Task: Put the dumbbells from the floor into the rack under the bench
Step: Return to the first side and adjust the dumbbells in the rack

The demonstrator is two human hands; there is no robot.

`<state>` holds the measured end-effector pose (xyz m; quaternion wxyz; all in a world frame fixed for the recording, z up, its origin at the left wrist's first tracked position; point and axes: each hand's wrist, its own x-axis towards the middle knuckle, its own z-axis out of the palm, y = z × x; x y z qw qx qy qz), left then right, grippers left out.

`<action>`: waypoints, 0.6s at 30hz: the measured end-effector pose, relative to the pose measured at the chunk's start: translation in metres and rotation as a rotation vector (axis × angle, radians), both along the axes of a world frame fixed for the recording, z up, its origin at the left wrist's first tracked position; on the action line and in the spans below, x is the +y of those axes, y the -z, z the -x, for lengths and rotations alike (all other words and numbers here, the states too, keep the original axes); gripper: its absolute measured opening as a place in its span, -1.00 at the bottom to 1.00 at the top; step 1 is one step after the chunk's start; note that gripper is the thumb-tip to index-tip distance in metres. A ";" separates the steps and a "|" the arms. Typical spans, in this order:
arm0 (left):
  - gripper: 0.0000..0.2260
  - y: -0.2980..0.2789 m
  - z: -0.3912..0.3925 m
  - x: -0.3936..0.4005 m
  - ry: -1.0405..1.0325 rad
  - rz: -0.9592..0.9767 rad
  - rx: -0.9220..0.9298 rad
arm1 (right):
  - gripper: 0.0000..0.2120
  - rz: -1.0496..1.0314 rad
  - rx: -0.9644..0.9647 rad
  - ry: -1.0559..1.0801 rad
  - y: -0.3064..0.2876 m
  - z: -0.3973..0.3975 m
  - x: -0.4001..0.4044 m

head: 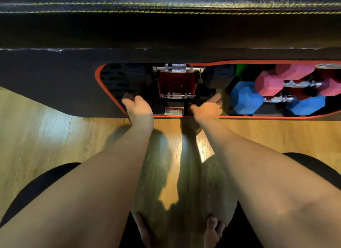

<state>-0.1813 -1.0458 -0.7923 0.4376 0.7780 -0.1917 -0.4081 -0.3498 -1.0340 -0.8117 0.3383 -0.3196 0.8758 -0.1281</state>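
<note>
Two hands are reaching into the rack (110,85) under the big black bench (166,31). On the left, the left hand (137,107) is curling its fingers loosely and holding nothing. Between the hands, a black dumbbell (176,96) is sitting low in the rack, its shiny bar showing. The right hand (208,109) is opening wide, also holding nothing. Further right, the blue dumbbell (245,98) and the pink dumbbell (269,83) are lying stacked. These probably feel heavy and hard, so grabbing the rough middle bar seems best.
</note>
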 end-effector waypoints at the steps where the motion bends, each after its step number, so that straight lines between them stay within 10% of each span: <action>1: -0.56 0.012 -0.003 0.001 0.080 -0.016 -0.080 | -0.03 0.004 0.006 -0.028 0.003 -0.002 -0.005; 7: -0.05 0.065 0.004 -0.019 0.691 -0.326 -0.623 | 0.08 0.028 0.132 -0.034 0.030 -0.002 -0.018; 18: 0.02 0.060 0.006 -0.035 0.635 -0.226 -0.713 | 0.01 0.039 0.182 -0.057 0.035 -0.004 -0.026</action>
